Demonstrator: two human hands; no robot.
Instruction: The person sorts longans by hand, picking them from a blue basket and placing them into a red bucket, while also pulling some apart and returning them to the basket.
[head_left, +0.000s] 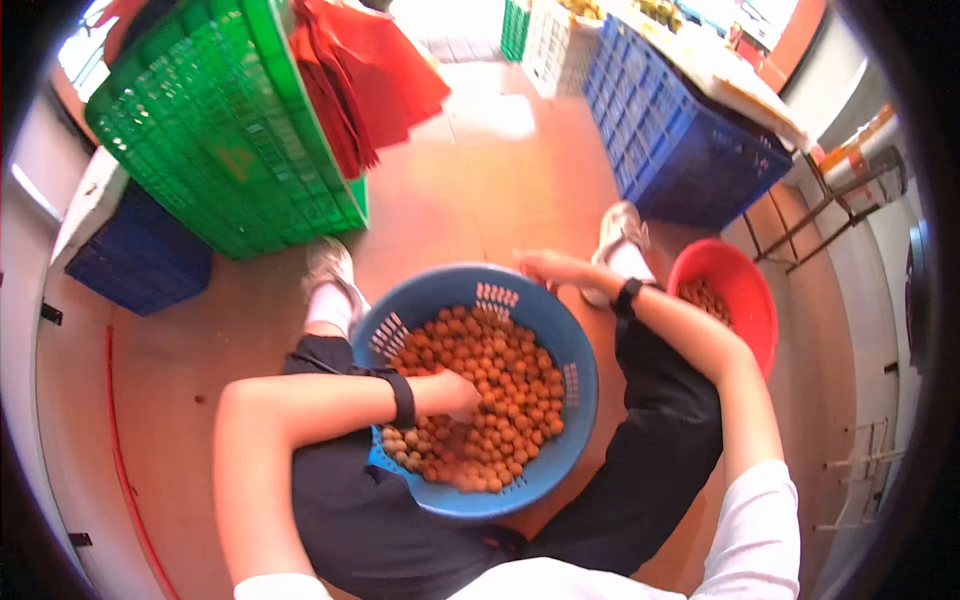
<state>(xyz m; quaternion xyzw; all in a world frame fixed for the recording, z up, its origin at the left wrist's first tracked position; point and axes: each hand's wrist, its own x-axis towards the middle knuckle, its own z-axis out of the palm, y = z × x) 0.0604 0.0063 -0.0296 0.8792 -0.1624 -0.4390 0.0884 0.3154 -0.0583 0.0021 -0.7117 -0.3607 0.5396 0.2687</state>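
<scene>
A round blue plastic basket (577, 345) with slotted sides stands on the floor between my legs, holding many small round brown fruits (510, 380) that look like longans. My left hand (455, 398) reaches down into the basket, among the fruits; its fingers are smeared by motion and partly hidden. Paler fruits (405, 448) lie at the near left side inside it. At the far right rim, my right hand (555, 268) rests with its fingers stretched out along the edge, nothing seen in them.
A red bucket (765, 320) with more brown fruits stands right of my right leg. Ahead on the left is a green crate (220, 150) with red bags (375, 80) hung over it. Blue crates (690, 150) stand ahead right, beside a metal rack (800, 225).
</scene>
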